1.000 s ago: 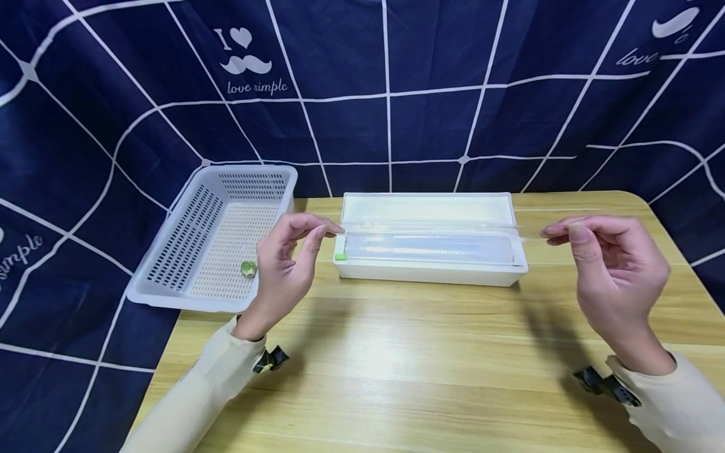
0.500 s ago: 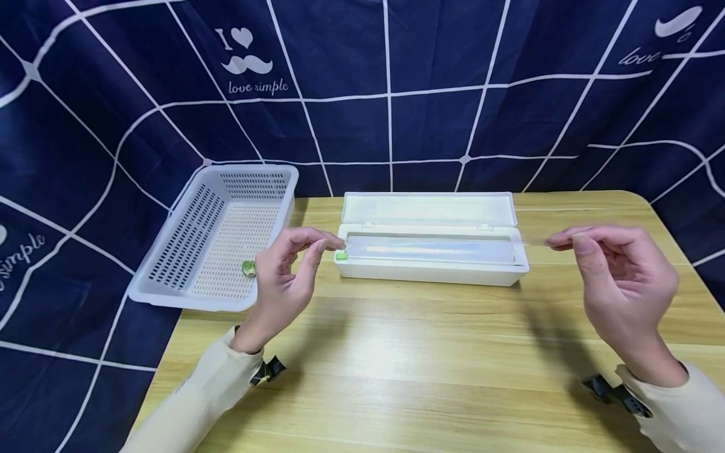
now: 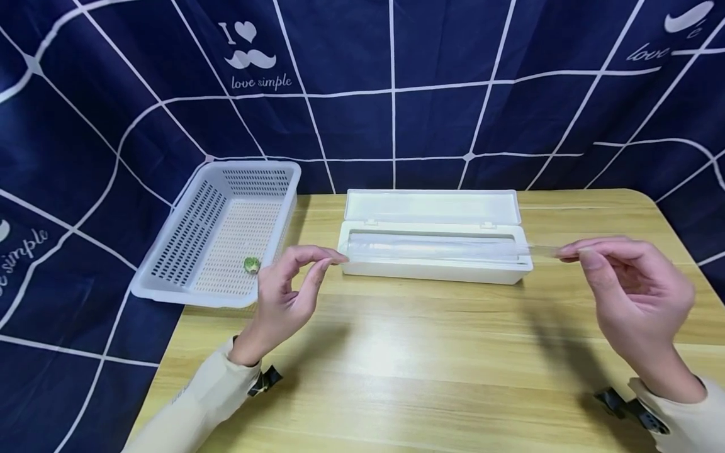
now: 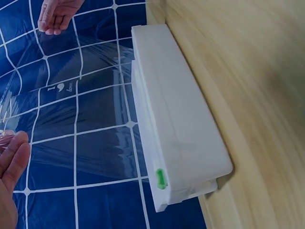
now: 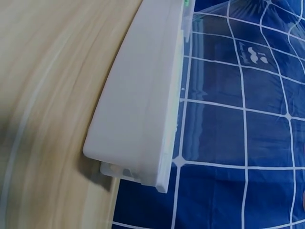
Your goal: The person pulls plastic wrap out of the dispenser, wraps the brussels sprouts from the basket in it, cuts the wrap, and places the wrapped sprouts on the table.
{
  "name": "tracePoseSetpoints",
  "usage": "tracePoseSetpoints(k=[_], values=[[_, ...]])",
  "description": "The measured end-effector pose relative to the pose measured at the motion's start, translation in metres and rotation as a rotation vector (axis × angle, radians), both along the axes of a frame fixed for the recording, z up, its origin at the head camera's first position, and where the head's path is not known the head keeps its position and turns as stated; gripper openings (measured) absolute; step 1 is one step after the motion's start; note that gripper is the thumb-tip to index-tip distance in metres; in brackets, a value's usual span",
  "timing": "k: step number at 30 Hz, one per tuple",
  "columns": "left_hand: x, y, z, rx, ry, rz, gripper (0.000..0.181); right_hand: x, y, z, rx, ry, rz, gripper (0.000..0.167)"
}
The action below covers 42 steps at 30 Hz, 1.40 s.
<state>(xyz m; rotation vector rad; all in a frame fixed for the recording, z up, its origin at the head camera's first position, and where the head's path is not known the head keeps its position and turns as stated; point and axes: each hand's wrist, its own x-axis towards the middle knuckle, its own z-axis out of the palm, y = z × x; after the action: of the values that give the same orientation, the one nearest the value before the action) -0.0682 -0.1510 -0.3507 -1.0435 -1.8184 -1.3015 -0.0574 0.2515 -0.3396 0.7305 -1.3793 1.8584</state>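
A sheet of clear plastic wrap stretches up out of a white cling film box, whose lid is raised at the back. My left hand pinches the film's left corner between thumb and fingers, just off the box's left end. Beyond the right end, my right hand pinches the other corner. Inside the box lies the film roll, seen through the sheet. A green slider sits at the box's left end in the left wrist view. Only a sliver of the right hand shows in the right wrist view.
A white perforated basket stands at the table's back left, with one small green Brussels sprout in it. The wooden table extends in front of the box. A dark blue gridded cloth hangs behind and at the sides.
Both hands have moved toward the front of the table, holding the film, and the right hand also slightly right. More of the sheet spans above the box. The basket and sprout stay put.
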Motion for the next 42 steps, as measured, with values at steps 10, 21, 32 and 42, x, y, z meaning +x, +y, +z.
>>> tracePoseSetpoints(k=[10, 21, 32, 42], values=[[0.015, 0.001, -0.016, -0.029, 0.068, -0.014, 0.017, 0.009, 0.0, -0.004, 0.004, 0.016, 0.045, 0.006], [0.026, 0.005, -0.035, -0.041, 0.117, -0.081, 0.019, 0.014, 0.005, -0.007, 0.023, 0.021, 0.111, 0.008], [0.043, 0.005, -0.061, -0.06, 0.008, -0.113, 0.017, 0.021, 0.005, -0.013, 0.066, 0.071, 0.234, 0.009], [0.054, 0.0, -0.076, -0.094, -0.046, -0.144, 0.018, 0.031, 0.011, -0.021, 0.188, 0.11, 0.304, 0.013]])
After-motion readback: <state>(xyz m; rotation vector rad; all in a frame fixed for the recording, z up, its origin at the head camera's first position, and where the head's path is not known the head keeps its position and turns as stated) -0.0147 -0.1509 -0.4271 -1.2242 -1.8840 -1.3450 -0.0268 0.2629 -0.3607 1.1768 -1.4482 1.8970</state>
